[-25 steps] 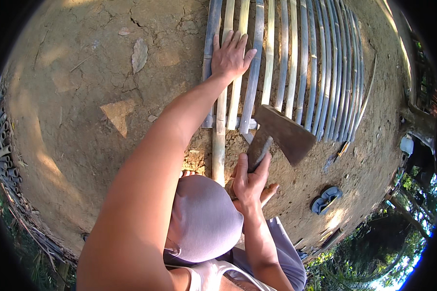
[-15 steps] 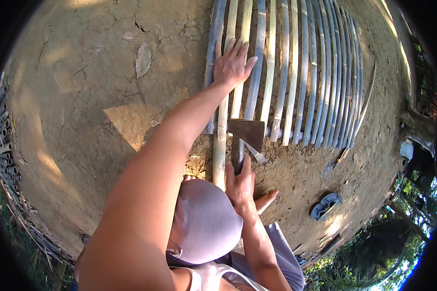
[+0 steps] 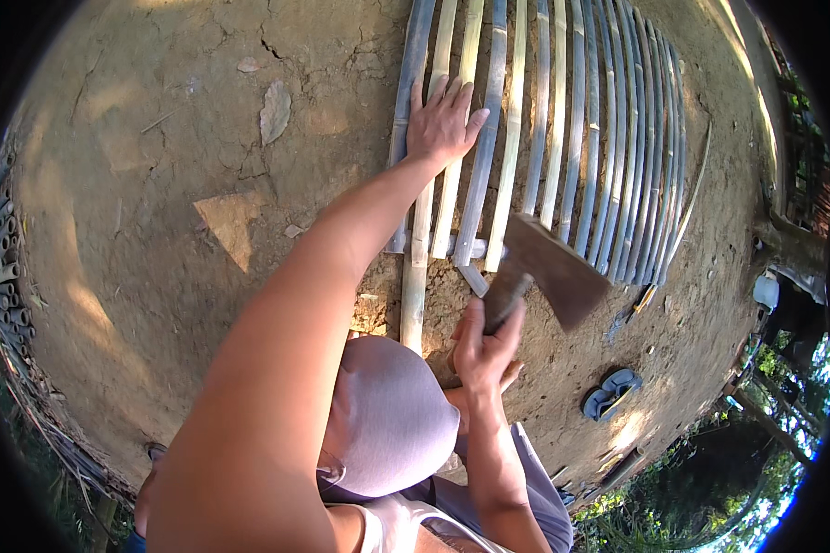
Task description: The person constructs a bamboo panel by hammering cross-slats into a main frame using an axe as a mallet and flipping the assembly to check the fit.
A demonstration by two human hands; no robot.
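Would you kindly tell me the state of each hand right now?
Left hand: open, laid palm down on the bamboo strips.
Right hand: closed, holding a broad-bladed tool.

2 dark sandals point(image 3: 601, 402) lie on cracked brown earth point(image 3: 148, 212), well apart from a dry leaf point(image 3: 274, 112); hollow tubes point(image 3: 5, 275) sit stacked at far left, a pale container point(image 3: 765, 290) at right, above sunlit foliage point(image 3: 692, 516).

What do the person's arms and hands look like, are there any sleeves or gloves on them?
The left hand and the right hand wear no gloves, and no watch shows. The left arm is bare up to a white top at the shoulder. The right forearm is bare too.
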